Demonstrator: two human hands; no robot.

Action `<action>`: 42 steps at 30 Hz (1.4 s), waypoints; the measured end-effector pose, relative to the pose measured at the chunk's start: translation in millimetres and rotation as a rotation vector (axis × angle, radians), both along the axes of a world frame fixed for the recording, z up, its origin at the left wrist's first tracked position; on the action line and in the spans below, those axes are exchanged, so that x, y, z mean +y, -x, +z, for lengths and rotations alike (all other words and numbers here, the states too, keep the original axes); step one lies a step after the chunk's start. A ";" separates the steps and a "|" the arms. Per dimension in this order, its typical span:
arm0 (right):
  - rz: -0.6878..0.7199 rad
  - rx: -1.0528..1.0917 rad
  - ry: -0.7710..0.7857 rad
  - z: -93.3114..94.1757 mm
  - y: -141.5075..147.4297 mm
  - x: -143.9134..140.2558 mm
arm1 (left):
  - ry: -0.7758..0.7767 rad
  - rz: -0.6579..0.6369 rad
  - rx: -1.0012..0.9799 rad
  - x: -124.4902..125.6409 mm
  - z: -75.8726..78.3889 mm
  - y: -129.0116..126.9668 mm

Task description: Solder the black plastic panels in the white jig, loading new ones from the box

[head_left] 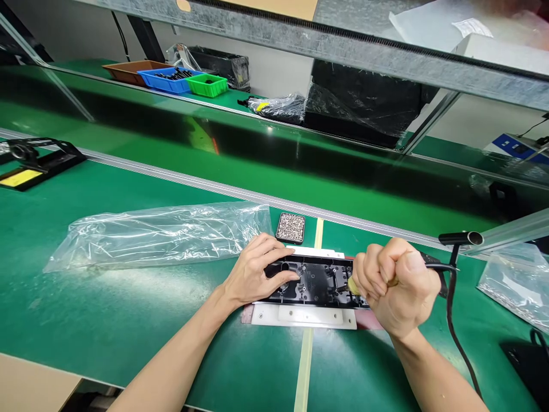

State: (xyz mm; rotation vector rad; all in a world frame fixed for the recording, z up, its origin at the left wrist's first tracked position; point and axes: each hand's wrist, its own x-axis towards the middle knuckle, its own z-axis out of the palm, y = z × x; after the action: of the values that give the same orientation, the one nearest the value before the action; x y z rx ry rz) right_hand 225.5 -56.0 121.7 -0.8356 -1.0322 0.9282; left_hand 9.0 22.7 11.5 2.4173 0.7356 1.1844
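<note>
A long black plastic housing (316,281), with ribs and posts inside, lies in a white fixture (300,316) on the green bench. My left hand (257,269) holds its left end, fingers over the far wall and thumb reaching inside. In my right hand (401,283), closed in a fist, is a corded soldering iron (353,285) with a yellowish handle. Its dark tip points down-left into the housing; the rest is hidden by my fingers. Just beyond the housing sits a small black tray (290,228) full of tiny metal pieces.
A clear plastic bag (167,237) lies left of my hands. A stand with a metal tube (461,238) and a bag of small parts (517,286) are at right. A black stand with a yellow pad (21,177) is far left; coloured bins (169,81) stand behind.
</note>
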 end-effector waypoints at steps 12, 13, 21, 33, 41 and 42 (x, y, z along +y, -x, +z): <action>0.004 0.008 0.008 -0.7 -0.8 -0.3 | -0.010 0.014 0.003 -0.5 0.3 -0.5; 0.005 0.007 0.006 -0.6 -0.7 -0.2 | -0.011 0.013 0.002 -0.5 0.1 -0.5; -0.022 0.031 0.014 -0.8 0.9 -0.3 | -0.025 0.006 -0.008 -0.3 -0.4 -0.9; -0.007 0.004 0.003 -0.9 0.1 -0.4 | -0.026 0.003 -0.011 -0.8 -0.7 -1.1; -0.016 0.020 0.016 -0.6 1.0 -0.7 | -0.023 0.009 0.008 -0.9 -0.4 -0.9; -0.014 0.017 0.014 -0.5 0.9 -0.7 | -0.022 0.009 0.008 -1.0 -0.3 -1.0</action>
State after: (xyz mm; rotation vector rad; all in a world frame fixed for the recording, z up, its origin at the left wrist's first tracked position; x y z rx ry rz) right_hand 224.6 -56.7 121.2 -0.8444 -1.0053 0.9295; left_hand 10.0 21.7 11.2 2.4407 0.7398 1.1932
